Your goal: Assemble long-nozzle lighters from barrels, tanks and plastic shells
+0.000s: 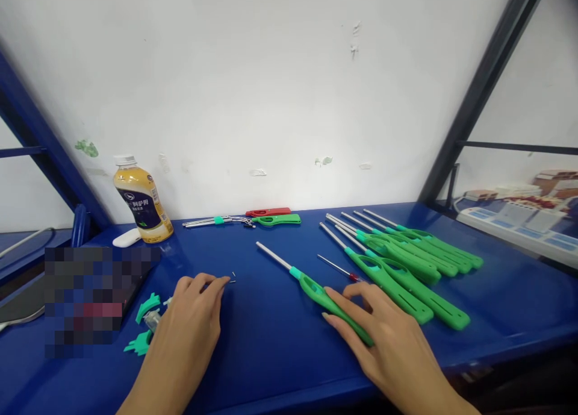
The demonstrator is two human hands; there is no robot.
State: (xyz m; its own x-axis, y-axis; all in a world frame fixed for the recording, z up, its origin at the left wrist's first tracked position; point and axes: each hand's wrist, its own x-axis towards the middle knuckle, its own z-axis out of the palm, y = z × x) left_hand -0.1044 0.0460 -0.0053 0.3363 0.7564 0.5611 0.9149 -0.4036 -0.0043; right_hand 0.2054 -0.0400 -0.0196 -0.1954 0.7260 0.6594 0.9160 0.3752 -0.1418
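The right hand (pixel 383 333), near right, grips the handle of a long green plastic lighter with a silver metal tube (pixel 332 307) and is best kept steady while the left hand (pixel 194 312), near left, pinches lightly at the tiny metal pieces (pixel 233 280) by its fingertips. These fingertips are drawn together, though whether they hold a piece cannot be told. The lighter slants across the glossy blue table (pixel 271 355) right of the left hand, its tube pointing far left.
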